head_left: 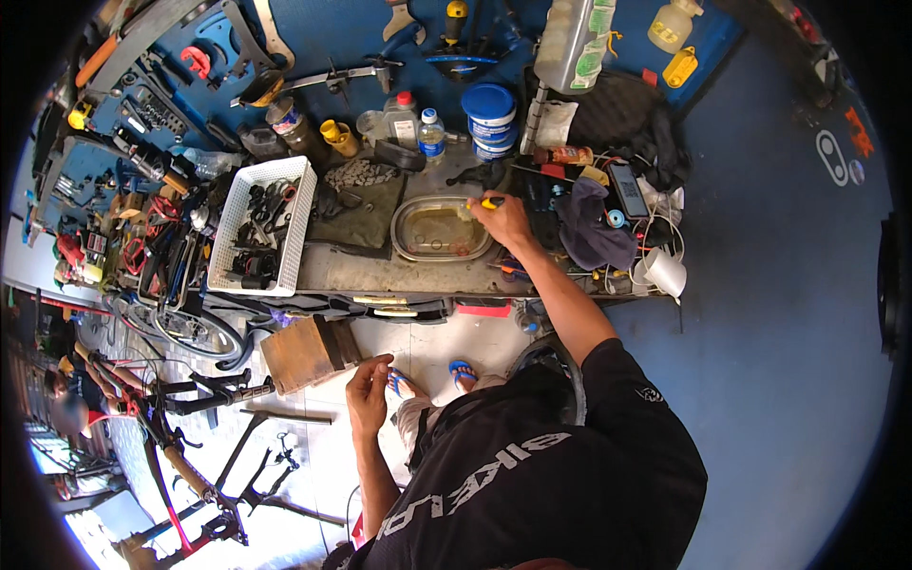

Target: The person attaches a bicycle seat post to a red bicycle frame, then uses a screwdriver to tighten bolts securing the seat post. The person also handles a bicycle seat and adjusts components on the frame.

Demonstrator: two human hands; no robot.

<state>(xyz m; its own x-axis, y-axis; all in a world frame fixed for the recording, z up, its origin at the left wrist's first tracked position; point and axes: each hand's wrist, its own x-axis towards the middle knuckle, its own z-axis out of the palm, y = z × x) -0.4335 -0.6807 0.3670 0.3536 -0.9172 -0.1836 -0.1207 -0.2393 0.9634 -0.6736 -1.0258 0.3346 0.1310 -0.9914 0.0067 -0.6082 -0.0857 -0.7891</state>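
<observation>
So, R hand (505,223) outstretched w/ brush (492,202) @ tray (418,256).

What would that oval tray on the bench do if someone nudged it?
The oval tray might slosh, since shallow yellowish liquid seems to lie inside. Tipping looks unlikely: it sits low and flat on the bench.

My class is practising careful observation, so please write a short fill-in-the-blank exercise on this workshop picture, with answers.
1. For the person, the basket stands to the ____ of the oval container under the right hand.
2. That basket is ____ in colour.
3. The box near the left hand is made of ____.
4. The sandals are coloured ____.

Missing words: left; white; wood; blue.
</observation>
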